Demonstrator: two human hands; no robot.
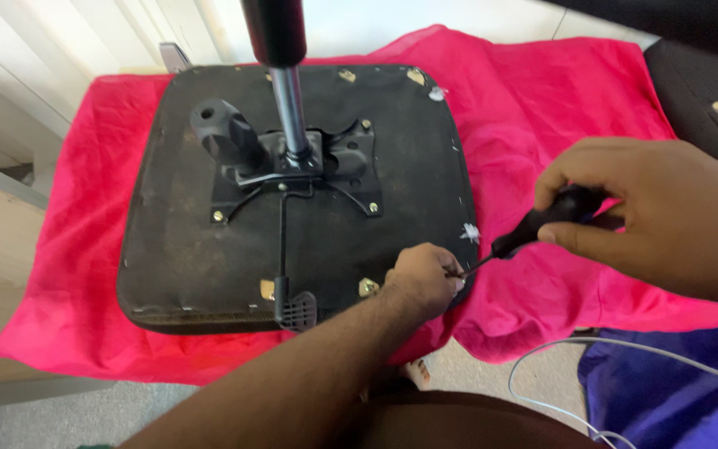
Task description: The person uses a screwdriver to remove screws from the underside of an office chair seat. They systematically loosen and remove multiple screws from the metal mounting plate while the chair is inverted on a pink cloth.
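Pink cloth (542,108) underlies the seat base (193,249); right hand (658,208) grips a screwdriver (533,229), left hand (425,278) pinches its tip.

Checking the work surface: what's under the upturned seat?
A pink cloth lies under the seat, spreading past it on all sides. What supports the cloth is covered. The left hand rests at the seat's near edge; the right hand holds a screwdriver.

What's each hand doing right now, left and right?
Left hand: closed, pinching at the seat base edge by the screwdriver tip; what it pinches cannot be told.
Right hand: closed on the screwdriver handle.
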